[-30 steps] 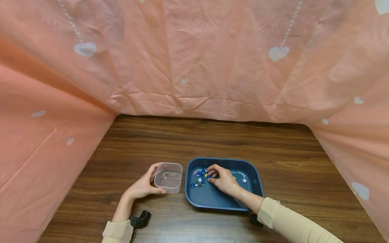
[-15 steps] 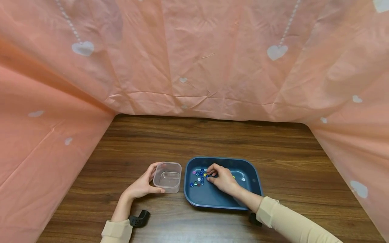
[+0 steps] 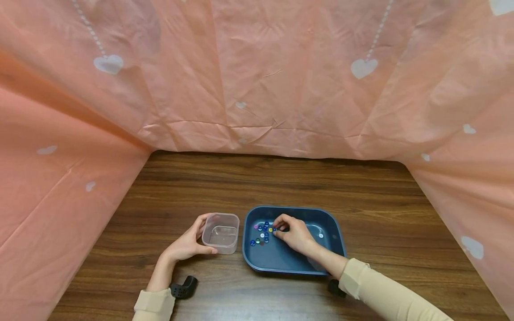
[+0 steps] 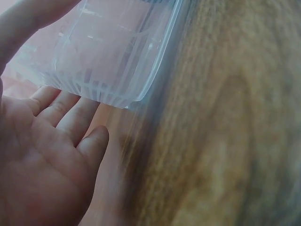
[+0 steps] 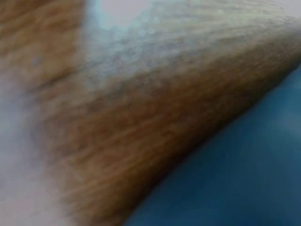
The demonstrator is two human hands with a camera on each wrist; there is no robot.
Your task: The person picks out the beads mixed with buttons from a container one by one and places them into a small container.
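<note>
On a wooden table, the left hand is cupping a clear plastic container just left of a dark blue tray. The right hand is reaching into the tray, fingertips pinching among small coloured beads clustered at its left end.

Compared with one second ago, the right hand now sits a little higher and further left inside the blue tray. Its fingertips are now drawn closer together over the beads, just beside the yellow bead, whereas before they were spread flatter on the tray floor. More of the tray bottom near the right wrist is now uncovered.
</note>
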